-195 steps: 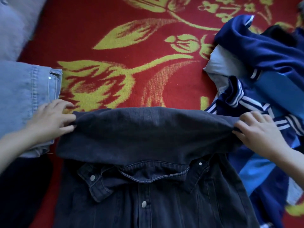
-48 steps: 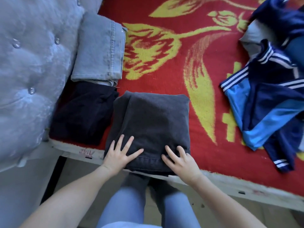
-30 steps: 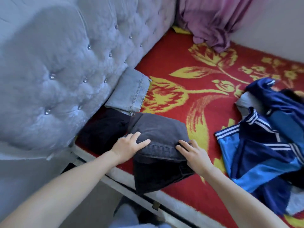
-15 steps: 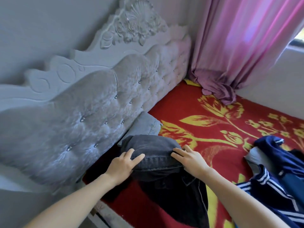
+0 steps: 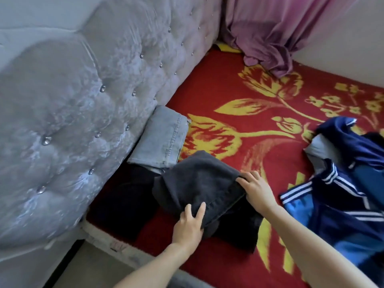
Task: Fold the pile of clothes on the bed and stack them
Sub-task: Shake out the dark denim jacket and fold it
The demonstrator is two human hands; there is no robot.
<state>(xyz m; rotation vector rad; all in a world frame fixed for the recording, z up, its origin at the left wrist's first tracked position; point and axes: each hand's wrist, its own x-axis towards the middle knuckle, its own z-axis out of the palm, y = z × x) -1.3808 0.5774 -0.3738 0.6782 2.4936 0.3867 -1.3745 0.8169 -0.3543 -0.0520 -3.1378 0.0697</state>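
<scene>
A folded dark grey denim shirt [image 5: 199,181] is lifted off the red bed cover, its loose lower part hanging down onto the cover. My left hand [image 5: 190,225] grips its near edge, fingers on top. My right hand [image 5: 256,189] grips its right edge. Folded light blue jeans [image 5: 164,139] lie against the headboard, with a folded black garment [image 5: 126,196] in front of them. The grey shirt's left end overlaps the black garment. A pile of unfolded blue striped clothes [image 5: 345,192] lies at the right.
A grey tufted headboard [image 5: 83,100] rises along the left. The red and yellow flowered bed cover [image 5: 239,109] spreads between the stacks. A pink curtain [image 5: 268,38] bunches on the bed's far corner. The bed's front edge [image 5: 124,252] runs along the bottom left.
The folded grey shirt was lifted from the bed's front edge and carried left toward the folded black garment and jeans. Part of it has come loose and hangs down. My view dropped lower.
</scene>
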